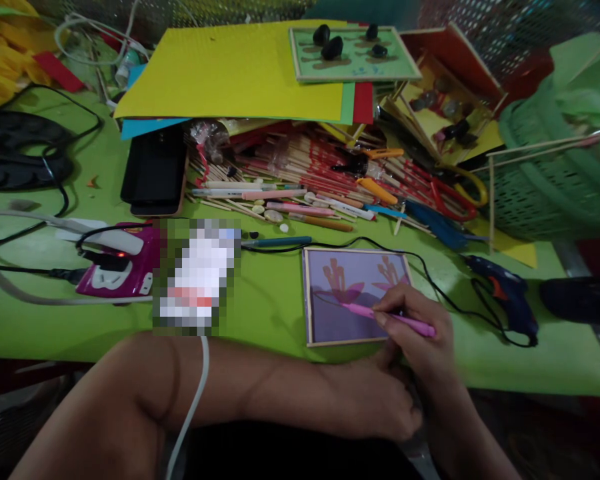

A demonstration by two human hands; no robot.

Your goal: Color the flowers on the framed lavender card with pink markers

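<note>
My right hand (423,333) grips a pink pen (415,324), its tip resting on a small purple picture (340,327). The picture has a thin wooden stick frame and pink and brown plant-like shapes; a thin dark line runs left of the pen tip. My right hand covers its lower right part. My left hand (387,400) lies below the picture at the table's front edge, fingers curled in a fist and thumb close to the frame. Nothing shows in the fist, though its palm side is hidden. My left forearm stretches across the front of the table.
A glue gun (503,290) lies at right, its cord passing behind the picture. At left are a blurred-out phone (197,277) and a magenta power strip (115,267). Behind lie pens, sticks, scissors (455,197), yellow sheets (230,73), another framed picture (353,57) and a green basket (535,173).
</note>
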